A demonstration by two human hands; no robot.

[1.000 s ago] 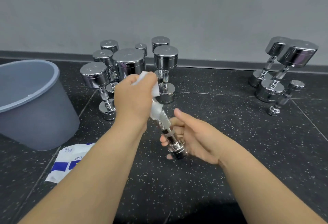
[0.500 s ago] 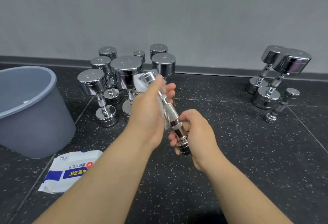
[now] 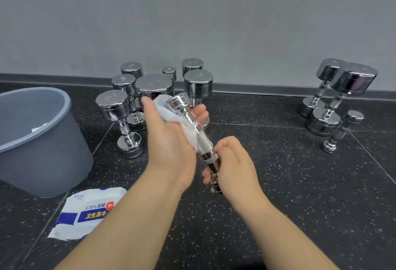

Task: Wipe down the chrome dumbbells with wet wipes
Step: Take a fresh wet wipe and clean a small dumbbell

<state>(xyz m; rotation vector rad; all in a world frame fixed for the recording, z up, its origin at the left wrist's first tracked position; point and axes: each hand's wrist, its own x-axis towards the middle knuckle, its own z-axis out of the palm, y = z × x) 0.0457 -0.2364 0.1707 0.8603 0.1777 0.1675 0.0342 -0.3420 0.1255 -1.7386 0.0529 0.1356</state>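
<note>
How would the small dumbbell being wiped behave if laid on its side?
The dumbbell looks solid chrome, so probably heavy for its size. Its round heads would likely let it roll on the floor. Polished ends may feel slippery.

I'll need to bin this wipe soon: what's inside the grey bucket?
Inside the grey bucket, only the far inner wall and one small white scrap show. Its near wall hides the bottom, so anything lying lower cannot be seen.

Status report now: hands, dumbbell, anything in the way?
Left hand wraps wet wipe round small dumbbell. Right hand grips its lower end. Nothing blocks the hands.
</note>
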